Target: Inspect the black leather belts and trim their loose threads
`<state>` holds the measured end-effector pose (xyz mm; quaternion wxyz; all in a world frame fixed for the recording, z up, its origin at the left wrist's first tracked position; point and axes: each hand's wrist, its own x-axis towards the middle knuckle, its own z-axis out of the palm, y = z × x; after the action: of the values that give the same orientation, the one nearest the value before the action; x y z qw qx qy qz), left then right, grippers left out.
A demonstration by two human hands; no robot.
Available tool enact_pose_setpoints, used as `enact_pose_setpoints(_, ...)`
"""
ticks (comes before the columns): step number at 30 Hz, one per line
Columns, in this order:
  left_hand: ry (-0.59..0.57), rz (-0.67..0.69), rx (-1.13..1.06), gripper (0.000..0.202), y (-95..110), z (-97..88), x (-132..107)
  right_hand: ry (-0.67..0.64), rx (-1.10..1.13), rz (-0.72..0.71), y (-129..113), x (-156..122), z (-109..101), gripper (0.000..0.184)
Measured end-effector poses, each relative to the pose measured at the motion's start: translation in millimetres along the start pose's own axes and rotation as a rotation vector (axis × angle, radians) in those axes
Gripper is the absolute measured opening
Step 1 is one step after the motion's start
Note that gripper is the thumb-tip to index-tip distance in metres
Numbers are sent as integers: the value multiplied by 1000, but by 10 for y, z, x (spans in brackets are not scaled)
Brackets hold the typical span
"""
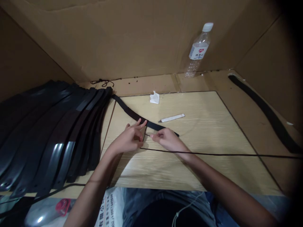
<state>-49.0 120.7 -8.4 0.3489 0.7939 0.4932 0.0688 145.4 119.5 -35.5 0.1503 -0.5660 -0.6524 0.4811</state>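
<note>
A curved black strip [129,111] lies slantwise over the pale board. Two fingers of my left hand [131,137] rest on its near edge, while the thumb and another finger close on a black cord [213,154]. From that pinch the cord runs up to the strip and also off to the right, passing by my right forearm. My right hand [169,139], just right of the left one, pinches a thin dark piece [147,135] that points at the upright stretch of cord. Whether this piece is a cord end or a small tool, I cannot tell.
Several black strips [68,126] are stacked at left. A white pen-like tool [172,118] and a paper scrap [154,97] lie beyond my hands. A plastic bottle [198,52] stands against the cardboard wall [132,41]. Another black strip [265,110] lies at right.
</note>
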Motion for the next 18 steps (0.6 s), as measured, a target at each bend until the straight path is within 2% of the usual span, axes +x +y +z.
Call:
enact_pose_setpoints(8,-4,3,-9,10,-4,-3,5,4,38,-51,67,23,23,42)
enact_pose_setpoints(18,-47,-18,67,8,44,-40,20,52,27,-49,87,18,67,41)
